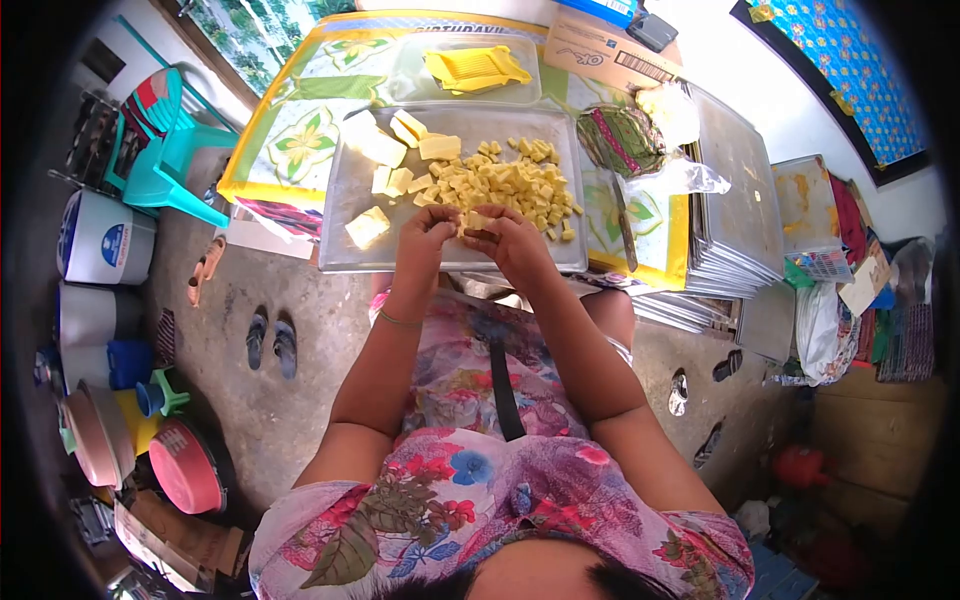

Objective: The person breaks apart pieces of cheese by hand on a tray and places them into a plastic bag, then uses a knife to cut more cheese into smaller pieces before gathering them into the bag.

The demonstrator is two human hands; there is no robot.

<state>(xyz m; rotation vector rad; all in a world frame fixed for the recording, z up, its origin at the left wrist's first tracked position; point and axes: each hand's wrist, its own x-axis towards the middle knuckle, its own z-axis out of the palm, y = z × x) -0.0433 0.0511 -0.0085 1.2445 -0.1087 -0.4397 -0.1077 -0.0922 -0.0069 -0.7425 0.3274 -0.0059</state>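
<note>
One small yellow piece is pinched in the right hand at the near side of the grey tray; whether the left hand, just beside, grips it too, I cannot tell. Separating pieces seems the step in hand, calling next for a light pinch. Mid-tray lie yellow cubes; far left in the tray, larger blocks.

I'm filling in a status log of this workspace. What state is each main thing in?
Cubes: cut small, mostly heaped together
Blocks: bigger, not cubed
Tray: partly covered by cubes and blocks
Left hand: fingers bent, grip unclear
Right hand: fingers bent, grip unclear
Knife: lying down, not held
Side trays: stacked
Slippers: unworn, side by side
</note>
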